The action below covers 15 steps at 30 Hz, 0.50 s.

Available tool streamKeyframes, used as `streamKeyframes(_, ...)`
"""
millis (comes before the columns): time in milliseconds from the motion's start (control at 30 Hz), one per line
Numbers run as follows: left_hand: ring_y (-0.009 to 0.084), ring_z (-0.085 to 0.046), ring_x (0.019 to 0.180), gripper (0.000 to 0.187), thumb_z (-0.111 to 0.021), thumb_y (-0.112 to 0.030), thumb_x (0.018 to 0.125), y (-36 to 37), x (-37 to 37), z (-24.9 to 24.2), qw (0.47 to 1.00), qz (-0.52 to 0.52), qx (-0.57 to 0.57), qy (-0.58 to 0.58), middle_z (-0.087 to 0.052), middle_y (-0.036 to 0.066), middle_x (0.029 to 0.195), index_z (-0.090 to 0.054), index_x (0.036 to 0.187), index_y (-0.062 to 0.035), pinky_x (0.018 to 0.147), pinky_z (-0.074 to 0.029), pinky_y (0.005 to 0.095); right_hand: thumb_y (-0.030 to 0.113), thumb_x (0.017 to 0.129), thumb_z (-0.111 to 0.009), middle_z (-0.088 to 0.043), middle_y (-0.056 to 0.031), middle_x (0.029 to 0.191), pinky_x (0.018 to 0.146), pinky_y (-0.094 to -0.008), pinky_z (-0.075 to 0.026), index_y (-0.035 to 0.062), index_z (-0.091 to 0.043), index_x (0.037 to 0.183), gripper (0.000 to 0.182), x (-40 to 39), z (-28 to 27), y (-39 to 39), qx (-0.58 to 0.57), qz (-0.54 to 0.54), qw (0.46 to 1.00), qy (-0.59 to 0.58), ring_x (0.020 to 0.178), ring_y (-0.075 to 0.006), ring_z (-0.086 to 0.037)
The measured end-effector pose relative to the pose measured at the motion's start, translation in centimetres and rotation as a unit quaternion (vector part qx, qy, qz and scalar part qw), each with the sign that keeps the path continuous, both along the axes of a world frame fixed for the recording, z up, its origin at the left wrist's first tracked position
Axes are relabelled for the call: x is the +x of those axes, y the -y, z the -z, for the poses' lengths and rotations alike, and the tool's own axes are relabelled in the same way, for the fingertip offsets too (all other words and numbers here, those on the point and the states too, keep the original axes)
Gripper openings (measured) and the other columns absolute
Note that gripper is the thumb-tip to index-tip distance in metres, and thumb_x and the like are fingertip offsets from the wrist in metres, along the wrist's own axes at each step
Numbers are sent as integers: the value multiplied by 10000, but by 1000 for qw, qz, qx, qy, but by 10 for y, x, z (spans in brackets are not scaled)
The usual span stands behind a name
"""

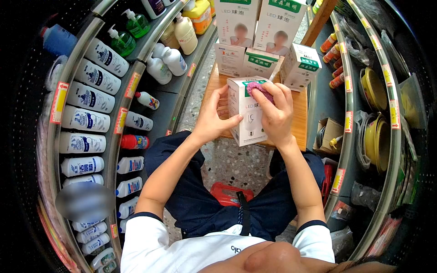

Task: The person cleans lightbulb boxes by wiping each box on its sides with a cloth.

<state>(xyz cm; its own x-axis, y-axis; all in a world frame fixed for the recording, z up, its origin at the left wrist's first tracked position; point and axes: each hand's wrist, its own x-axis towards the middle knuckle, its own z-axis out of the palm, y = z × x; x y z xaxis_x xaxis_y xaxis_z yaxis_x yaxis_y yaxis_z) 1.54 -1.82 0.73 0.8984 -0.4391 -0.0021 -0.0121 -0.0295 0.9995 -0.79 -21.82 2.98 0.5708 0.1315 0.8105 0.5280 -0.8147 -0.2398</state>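
Observation:
A white and green LED bulb box (249, 122) stands upright, slightly tilted, near the front of a small wooden table (298, 116). My left hand (213, 116) grips the box by its left side, thumb across the near edge. Pressed to the upper front of the box is a purple cloth (263, 92), which my right hand (276, 111) holds bunched under its fingers. Behind stand more bulb boxes: two tall ones (236, 27) at the back, a lying one (246, 63) before them, and a smaller upright one (300, 67) to the right.
Shelves on the left carry several white bottles (86, 118) and green pump bottles (123, 42). On the right shelves are yellow pans (377, 141), orange-capped bottles (328, 43) and a cardboard box (327, 136). A red stool (230, 193) shows between my legs.

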Motion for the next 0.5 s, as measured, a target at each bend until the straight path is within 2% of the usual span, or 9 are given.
streamKeyframes(500,252,-500,1287,877,-815,-83,784,-1,-4,-2,999,4,21,26,-425,127,1412,-309,1498,-38,1086,-438,416,91,734,-669,-637,-15,1128,842,-385,-457,130,-755,1049,329,-12,-6,0,-40,-39,998,-25,1085,-250,-569)
